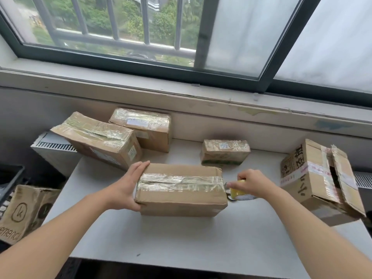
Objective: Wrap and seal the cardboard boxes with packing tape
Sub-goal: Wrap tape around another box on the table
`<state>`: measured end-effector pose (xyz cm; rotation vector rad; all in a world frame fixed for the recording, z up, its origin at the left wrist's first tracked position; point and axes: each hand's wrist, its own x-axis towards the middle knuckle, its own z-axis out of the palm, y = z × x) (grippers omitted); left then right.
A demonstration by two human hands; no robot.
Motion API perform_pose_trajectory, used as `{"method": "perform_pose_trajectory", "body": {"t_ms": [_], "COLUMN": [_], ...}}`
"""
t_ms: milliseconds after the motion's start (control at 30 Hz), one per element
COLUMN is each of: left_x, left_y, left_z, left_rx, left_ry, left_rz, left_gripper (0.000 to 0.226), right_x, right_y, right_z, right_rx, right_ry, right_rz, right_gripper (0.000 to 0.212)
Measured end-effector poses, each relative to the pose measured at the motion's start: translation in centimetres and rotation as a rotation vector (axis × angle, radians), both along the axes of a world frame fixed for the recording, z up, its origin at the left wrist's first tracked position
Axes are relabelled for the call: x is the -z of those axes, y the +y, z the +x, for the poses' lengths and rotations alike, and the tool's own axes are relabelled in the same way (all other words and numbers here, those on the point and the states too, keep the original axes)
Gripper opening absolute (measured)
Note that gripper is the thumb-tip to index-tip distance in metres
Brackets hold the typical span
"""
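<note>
A brown cardboard box (pixel 182 200) lies in the middle of the white table (pixel 201 244), with a shiny band of tape along its top. My left hand (pixel 126 188) grips the box's left end, fingers over the top edge and thumb low on the front. My right hand (pixel 254 183) holds a yellowish roll of packing tape (pixel 237 193) right beside the box's right end. Most of the roll is hidden under that hand.
Three taped boxes stand behind: one tilted at the left (pixel 98 139), one at the back (pixel 143 127), a small one (pixel 224 152). A printed box with loose flaps (pixel 314 180) sits at the right edge. Another box (pixel 22 212) stands below the table, left.
</note>
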<state>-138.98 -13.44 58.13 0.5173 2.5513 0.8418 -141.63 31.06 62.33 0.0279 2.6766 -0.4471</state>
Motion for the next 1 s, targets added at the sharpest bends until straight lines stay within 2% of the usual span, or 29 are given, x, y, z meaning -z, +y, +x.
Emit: {"method": "perform_pose_trajectory", "body": {"t_ms": [133, 200, 467, 667, 800, 933, 1000], "left_x": [-2.5, -3.6, -1.8, -1.7, -2.2, -2.9, -3.5], "left_y": [1.5, 3.7, 15.0, 23.0, 23.7, 22.7, 22.1], "left_z": [1.0, 1.8, 1.1, 0.7, -0.1, -1.7, -2.0], "left_rx": [0.09, 0.139, 0.25, 0.359, 0.372, 0.32, 0.347], "left_ry": [0.178, 0.202, 0.29, 0.344, 0.329, 0.236, 0.246], "left_rz": [-0.57, -0.682, -0.534, -0.541, -0.509, -0.53, -0.53], "left_gripper": [0.14, 0.137, 0.136, 0.139, 0.135, 0.14, 0.13], "right_x": [1.7, 2.1, 3.0, 3.3, 3.3, 4.0, 4.1], "right_y": [-1.2, -1.3, -1.3, -0.9, -0.9, -3.3, -3.7], "right_z": [0.2, 0.3, 0.6, 1.4, 2.0, 1.9, 2.3], "right_rx": [0.004, 0.025, 0.044, 0.059, 0.097, 0.083, 0.094], "right_ry": [-0.007, -0.006, -0.017, -0.034, -0.045, -0.038, -0.038], "right_rz": [-0.033, -0.062, -0.084, -0.073, -0.089, -0.095, -0.165], "right_gripper": [0.056, 0.055, 0.053, 0.047, 0.049, 0.062, 0.064]}}
